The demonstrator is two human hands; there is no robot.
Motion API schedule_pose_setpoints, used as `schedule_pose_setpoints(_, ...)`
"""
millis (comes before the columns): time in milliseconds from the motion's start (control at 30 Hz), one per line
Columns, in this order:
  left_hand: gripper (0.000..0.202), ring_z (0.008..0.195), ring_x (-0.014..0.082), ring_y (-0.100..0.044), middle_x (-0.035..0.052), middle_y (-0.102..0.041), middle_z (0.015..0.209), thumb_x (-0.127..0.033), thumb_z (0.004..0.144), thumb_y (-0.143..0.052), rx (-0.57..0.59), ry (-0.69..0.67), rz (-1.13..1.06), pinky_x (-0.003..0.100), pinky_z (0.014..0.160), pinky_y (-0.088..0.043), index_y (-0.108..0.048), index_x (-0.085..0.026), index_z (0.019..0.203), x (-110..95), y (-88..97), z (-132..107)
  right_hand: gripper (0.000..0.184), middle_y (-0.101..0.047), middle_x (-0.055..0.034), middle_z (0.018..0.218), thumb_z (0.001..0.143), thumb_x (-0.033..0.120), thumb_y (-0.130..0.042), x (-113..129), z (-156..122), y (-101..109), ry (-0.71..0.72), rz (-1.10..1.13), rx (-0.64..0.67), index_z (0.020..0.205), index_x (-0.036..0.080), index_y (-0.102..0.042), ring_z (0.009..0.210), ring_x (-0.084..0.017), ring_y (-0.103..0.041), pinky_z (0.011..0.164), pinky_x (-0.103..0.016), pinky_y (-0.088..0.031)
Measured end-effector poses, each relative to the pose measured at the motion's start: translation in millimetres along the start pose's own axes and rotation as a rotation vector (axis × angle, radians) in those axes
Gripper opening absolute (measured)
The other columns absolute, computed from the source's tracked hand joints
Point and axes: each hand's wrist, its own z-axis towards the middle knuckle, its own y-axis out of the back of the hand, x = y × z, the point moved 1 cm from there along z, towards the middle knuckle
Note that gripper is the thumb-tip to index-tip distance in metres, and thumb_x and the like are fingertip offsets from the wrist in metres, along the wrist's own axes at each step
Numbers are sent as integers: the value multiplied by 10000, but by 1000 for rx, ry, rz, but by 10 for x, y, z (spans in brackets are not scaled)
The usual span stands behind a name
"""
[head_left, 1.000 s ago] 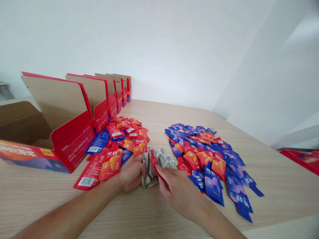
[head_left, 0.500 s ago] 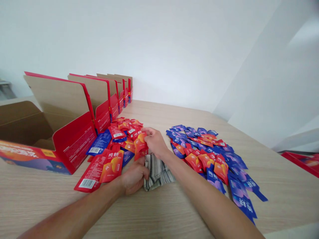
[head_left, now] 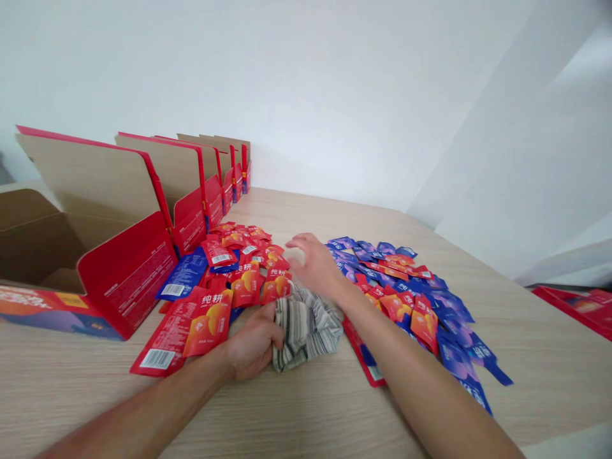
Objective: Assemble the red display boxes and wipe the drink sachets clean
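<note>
My left hand (head_left: pixel 255 343) is closed on a bunched striped grey-and-white cloth (head_left: pixel 306 325) that lies on the table. My right hand (head_left: pixel 318 268) hovers just above and behind the cloth, blurred, with its fingers curved and apart. A pale patch shows between them, and I cannot make out what it is. To the left, close to both hands, lies a heap of red and blue pouches. A red pouch (head_left: pixel 246 284) and another red pouch (head_left: pixel 276 285) lie at its near right side. A larger red pouch (head_left: pixel 207 319) rests beside my left wrist.
Open red cartons (head_left: pixel 143 268) stand in a row along the left, lids raised. On the right is a second heap of blue and red pouches (head_left: pixel 423 319). A flat red piece (head_left: pixel 366 360) with a white label shows under my right forearm. A red object (head_left: pixel 574 309) sits at the right edge.
My right hand has let go of a red pouch at the left heap and moved right. My left hand still grips the cloth. The view has shifted slightly.
</note>
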Motion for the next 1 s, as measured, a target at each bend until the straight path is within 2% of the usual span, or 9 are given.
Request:
schedule_pose_setpoints(100, 583, 832, 223, -697, 35, -711, 845, 37, 378, -476, -59, 22, 64, 240, 571, -501, -659, -155, 897, -14, -11, -9, 343, -641, -110, 1387, 985, 213, -571, -627, -135, 418, -176, -306, 218, 1314, 166, -652, 1293, -195, -579, 1128, -303, -391)
schedule_pose_setpoints(200, 539, 832, 218, -691, 37, -711, 846, 33, 366, -477, -74, 22, 81, 246, 591, -512, -638, -151, 846, -21, -15, -7, 353, -674, -240, 1312, 948, 180, -616, -1260, -382, 733, -388, -439, 301, 1275, 56, -666, 1230, -294, -635, 1069, -370, -430)
schedule_pose_setpoints(267, 549, 834, 212, -689, 31, -711, 840, 33, 364, -479, -64, 18, 77, 251, 624, -527, -638, -154, 855, -23, -14, -2, 360, -693, -298, 1233, 934, 212, -652, -1574, -563, 833, -521, -509, 360, 1225, 3, -673, 1160, -346, -674, 975, -391, -475)
schedule_pose_setpoints(367, 536, 764, 196, -678, 23, -712, 814, 29, 376, -495, -44, 19, 88, 255, 607, -525, -642, -157, 856, -35, -22, -1, 358, -715, -278, 1195, 987, 298, -606, -1825, -758, 854, -615, -554, 420, 1195, 16, -679, 1115, -328, -700, 881, -339, -487)
schedule_pose_setpoints(467, 510, 711, 188, -670, 26, -717, 800, 21, 394, -524, -15, 23, 80, 262, 599, -526, -646, -154, 856, -53, -44, -10, 352, -709, -243, 1235, 1036, 323, -530, -1877, -820, 821, -604, -562, 442, 1215, 51, -667, 1150, -283, -686, 878, -296, -467)
schedule_pose_setpoints(567, 519, 795, 215, -703, 45, -728, 824, 17, 428, -569, 25, 17, 41, 277, 667, -552, -657, -153, 910, -63, -56, -25, 363, -699, -256, 1242, 1051, 310, -494, -1855, -812, 798, -582, -581, 444, 1258, 48, -637, 1172, -280, -678, 908, -306, -458)
schedule_pose_setpoints(767, 465, 810, 252, -731, 83, -750, 887, -24, 527, -692, 6, 51, 71, 375, 756, -601, -651, -151, 972, -39, -32, -35, 327, -698, -285, 1219, 979, 137, -498, -1773, -833, 802, -608, -663, 402, 1261, 53, -641, 1160, -347, -680, 899, -384, -490)
schedule_pose_setpoints(867, 435, 757, 237, -727, 68, -748, 848, -17, 525, -695, -12, 59, 74, 351, 699, -604, -654, -153, 937, -27, -23, -28, 328, -704, -283, 1201, 953, 122, -501, -1646, -845, 861, -616, -696, 345, 1237, 70, -658, 1149, -375, -683, 893, -413, -504)
schedule_pose_setpoints(1000, 391, 709, 222, -717, 49, -736, 799, -13, 528, -690, 8, 46, 59, 309, 616, -589, -670, -151, 893, -26, -25, -22, 452, -730, -251, 1140, 956, 91, -420, -1275, -857, 906, -606, -721, 217, 1383, 83, -566, 1085, -370, -711, 890, -425, -519)
